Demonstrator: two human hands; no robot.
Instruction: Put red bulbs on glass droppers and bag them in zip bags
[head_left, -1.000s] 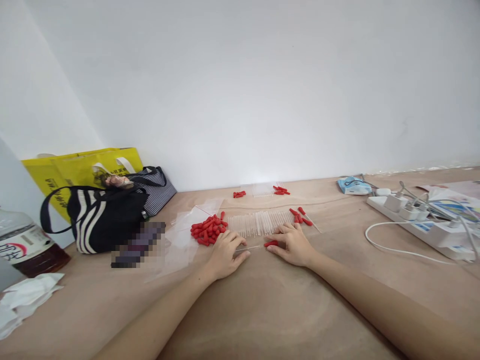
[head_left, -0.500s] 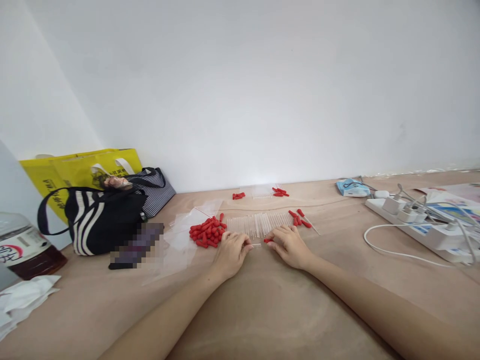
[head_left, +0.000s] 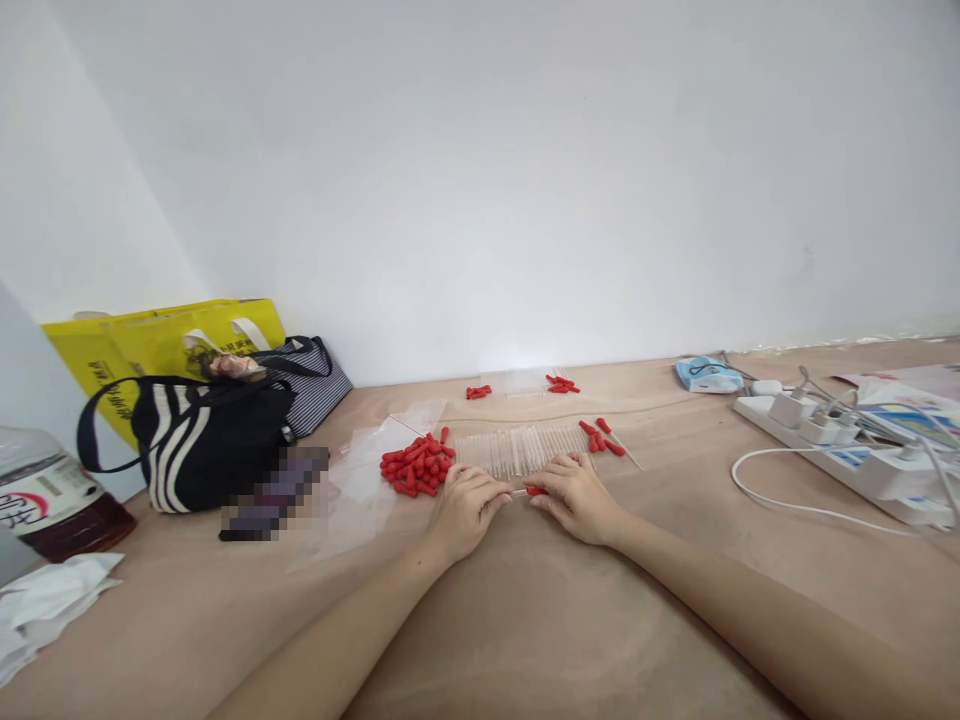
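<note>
My left hand [head_left: 470,508] pinches a thin clear glass tube [head_left: 518,492], most of it covered by the fingers. In my right hand [head_left: 574,497] is a red rubber dropper bulb [head_left: 535,491], its open end facing left. The tube's end meets the bulb between the two hands; how deep it sits inside I cannot tell. Just beyond the hands lies a row of clear glass tubes [head_left: 517,450]. A heap of red rubber bulbs [head_left: 417,464] is left of the row. Several droppers with red bulbs [head_left: 602,437] rest to its right.
Clear plastic bags [head_left: 360,510] lie left of the heap, beside a black bag [head_left: 214,445]. More red bulbs [head_left: 478,392] sit near the wall. At right are a white power strip [head_left: 817,435] with cables and a blue face mask [head_left: 707,374]. A bottle [head_left: 56,495] stands far left.
My hands have drawn together, closing the gap between the glass tube and the red bulb, so that they now meet. The view has shifted very slightly.
</note>
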